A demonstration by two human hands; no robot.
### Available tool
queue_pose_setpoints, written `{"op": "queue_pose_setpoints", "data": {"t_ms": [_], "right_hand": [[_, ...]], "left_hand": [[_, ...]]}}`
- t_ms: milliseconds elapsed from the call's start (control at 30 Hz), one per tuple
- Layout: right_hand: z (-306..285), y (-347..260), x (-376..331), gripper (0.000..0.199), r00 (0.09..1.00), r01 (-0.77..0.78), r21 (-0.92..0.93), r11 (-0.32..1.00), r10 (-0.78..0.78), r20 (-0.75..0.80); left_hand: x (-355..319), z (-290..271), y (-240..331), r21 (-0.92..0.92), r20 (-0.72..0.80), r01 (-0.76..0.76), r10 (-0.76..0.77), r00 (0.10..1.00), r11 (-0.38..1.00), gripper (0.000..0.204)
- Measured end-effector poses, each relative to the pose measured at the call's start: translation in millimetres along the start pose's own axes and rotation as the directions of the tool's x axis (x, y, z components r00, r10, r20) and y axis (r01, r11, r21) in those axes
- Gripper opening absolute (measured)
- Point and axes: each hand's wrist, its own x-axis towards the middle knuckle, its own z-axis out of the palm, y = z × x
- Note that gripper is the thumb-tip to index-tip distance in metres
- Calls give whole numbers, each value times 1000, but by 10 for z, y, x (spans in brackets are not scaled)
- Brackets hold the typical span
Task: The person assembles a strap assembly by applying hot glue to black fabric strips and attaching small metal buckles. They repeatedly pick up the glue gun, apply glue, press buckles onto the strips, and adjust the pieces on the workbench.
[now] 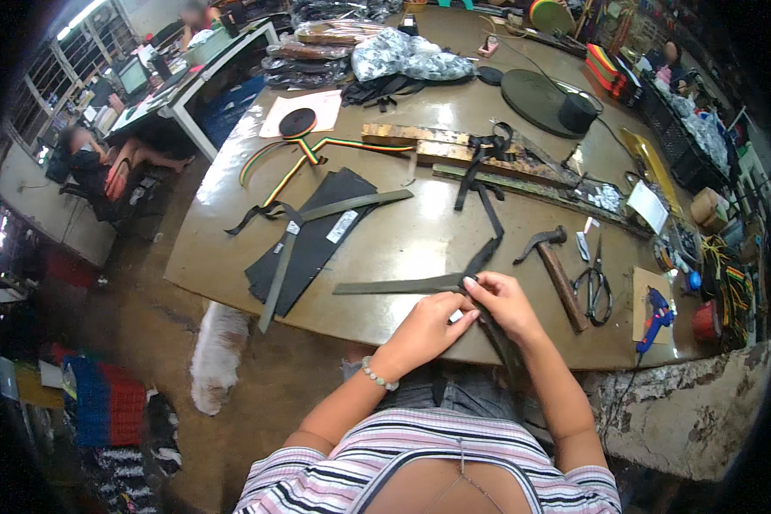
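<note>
At the table's near edge my left hand [438,325] and my right hand [503,307] come together with bent fingers, pinching a dark olive webbing strap [394,285]. One end of the strap lies out to the left on the table; another hangs below my right hand over the edge. A black strap piece [489,248] runs from my fingers toward the far side. A small white label shows between my hands. To the left, a similar olive strap [284,265] with a white tag lies across black flat panels [317,240].
Right of my hands lie a hammer [557,274], black scissors [597,287] and a blue glue gun [655,319]. Farther off are a wooden block [454,147], a striped ribbon roll [297,124] and a large webbing coil [535,103]. Two people sit at the left; a white furry animal [219,355] lies on the floor.
</note>
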Motion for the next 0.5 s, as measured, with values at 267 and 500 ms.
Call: {"op": "queue_pose_setpoints", "data": {"t_ms": [267,500], "right_hand": [[-410,24,-87,26,959,-155,37,987,141,246],[-265,-205,25,34,972,186,138,973,-203,115]], "left_hand": [[137,-91,-155,242,-63,-46,63,996,969,24],[65,136,-216,219,-179,106,-67,981,970,26]]}}
